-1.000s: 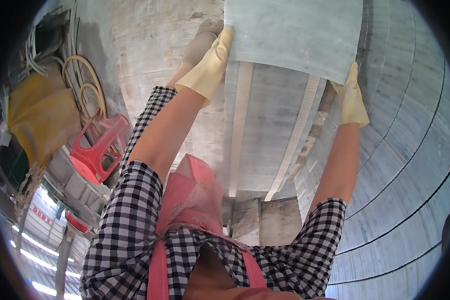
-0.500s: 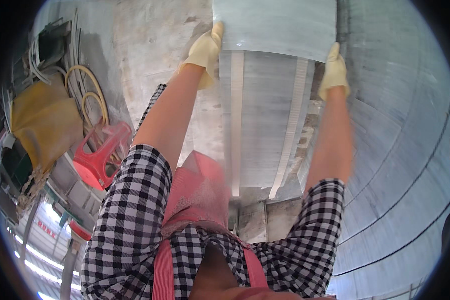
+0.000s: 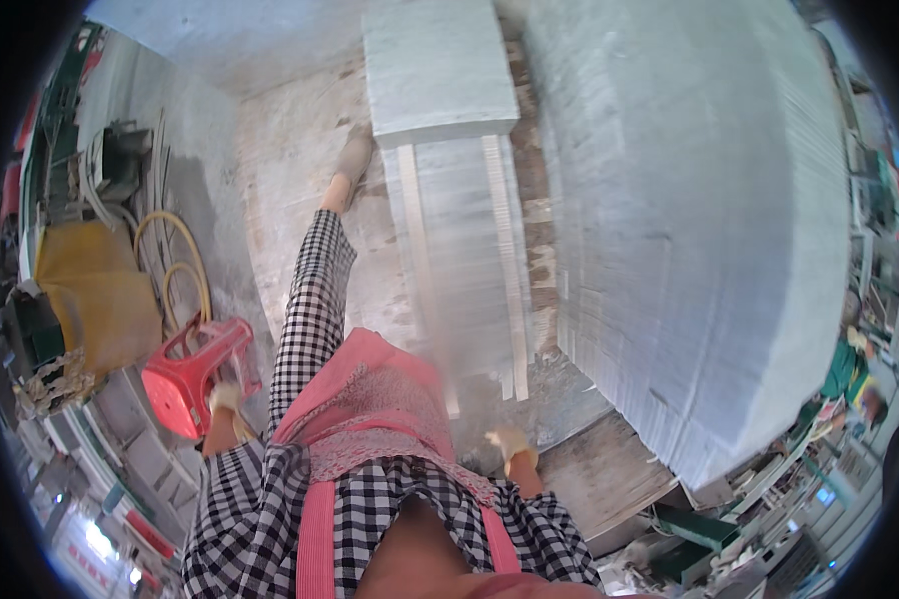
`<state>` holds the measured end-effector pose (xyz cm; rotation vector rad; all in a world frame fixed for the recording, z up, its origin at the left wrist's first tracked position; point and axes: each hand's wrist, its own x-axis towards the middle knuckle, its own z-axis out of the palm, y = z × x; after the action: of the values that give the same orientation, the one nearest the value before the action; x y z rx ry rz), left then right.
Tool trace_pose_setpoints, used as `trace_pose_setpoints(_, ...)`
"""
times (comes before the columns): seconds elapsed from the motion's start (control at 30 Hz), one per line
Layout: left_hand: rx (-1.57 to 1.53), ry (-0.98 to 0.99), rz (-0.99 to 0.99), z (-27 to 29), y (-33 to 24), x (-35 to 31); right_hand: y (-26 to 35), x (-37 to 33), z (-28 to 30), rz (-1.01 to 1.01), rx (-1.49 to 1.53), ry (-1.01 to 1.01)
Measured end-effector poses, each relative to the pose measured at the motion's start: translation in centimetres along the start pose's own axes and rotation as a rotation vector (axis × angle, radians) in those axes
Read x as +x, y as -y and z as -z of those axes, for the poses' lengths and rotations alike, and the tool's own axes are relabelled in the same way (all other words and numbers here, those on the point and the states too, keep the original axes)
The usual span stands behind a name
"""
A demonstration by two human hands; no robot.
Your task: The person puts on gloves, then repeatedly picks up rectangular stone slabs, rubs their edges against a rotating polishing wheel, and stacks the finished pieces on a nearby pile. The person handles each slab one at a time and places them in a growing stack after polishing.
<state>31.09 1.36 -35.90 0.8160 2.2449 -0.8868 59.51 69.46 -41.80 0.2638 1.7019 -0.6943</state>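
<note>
My left hand, in a cream glove, is down at my left side by the red plastic stool. Motion blurs its fingers. In a matching glove, my right hand is low in front of my body, with fingers apart and nothing in them. Ahead of me is a long stack of pale grey sheets. Two ribbed, light strips lie lengthwise along its lower, nearer part. Both hands are apart from this stack.
A tall, pale stack fills the right side. My foot is on the stained floor left of the low stack. Farther left are a yellow-brown cover and a yellow hose. A person in green is at far right.
Both hands have left the pale sheet and dropped toward my body, the left to the stool's side. The view has shifted, bringing my foot and the tall right-hand stack into sight.
</note>
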Motion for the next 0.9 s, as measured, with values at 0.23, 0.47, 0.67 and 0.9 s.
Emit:
trace_pose_setpoints(0.23, -0.319, 0.555, -0.325, -2.1, -6.9, 0.6, 3.7, -6.0, 4.9, -0.111, 1.037, -0.321)
trace_pose_setpoints(0.47, -1.021, -0.091, 0.211, 4.7, -3.8, 8.0, 6.7, -5.2, 18.7, 0.335, 1.386, -0.822)
trace_pose_setpoints(0.67, -1.351, -0.218, 0.571, 7.1, -2.9, 6.9, 3.7, -3.3, 13.5, 0.385, 1.148, -0.922)
trace_pose_setpoints(0.9, -1.309, -0.514, 0.208, 20.8, -1.5, 15.8, -3.2, 1.7, -6.1, 0.038, 0.488, -0.703)
